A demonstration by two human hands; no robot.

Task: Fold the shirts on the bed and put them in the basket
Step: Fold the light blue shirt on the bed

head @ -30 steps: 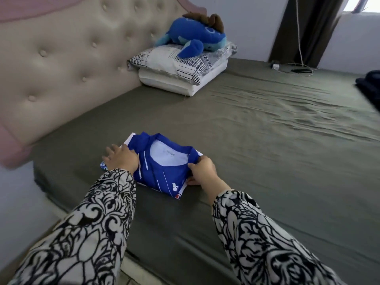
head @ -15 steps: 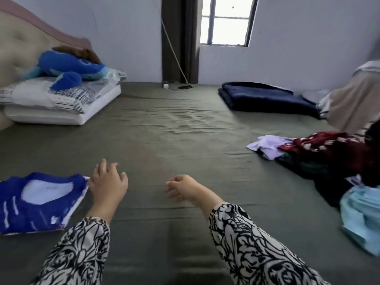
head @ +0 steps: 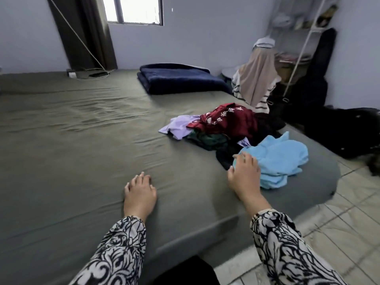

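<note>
A heap of unfolded clothes lies on the right side of the bed [head: 72, 130]: a light blue shirt [head: 281, 159] nearest me, a dark red printed one [head: 230, 120], a lilac one [head: 178, 128] and dark green cloth [head: 207, 140] under them. My right hand [head: 244, 175] reaches to the left edge of the light blue shirt, fingers spread, touching it. My left hand [head: 139, 194] lies palm down on the grey-green sheet, holding nothing. No basket and no folded shirt are in view.
A folded navy blanket [head: 178, 81] lies at the far side of the bed. A person in a beige headscarf [head: 257, 79] sits past the clothes heap. A white shelf [head: 298, 38] and black bags [head: 339, 128] stand at the right; tiled floor [head: 339, 212] borders the bed corner.
The view swung right, away from the folded blue shirt and the pillows. My right hand let go of that shirt and moved to the light blue one; my left hand came down on the sheet.
</note>
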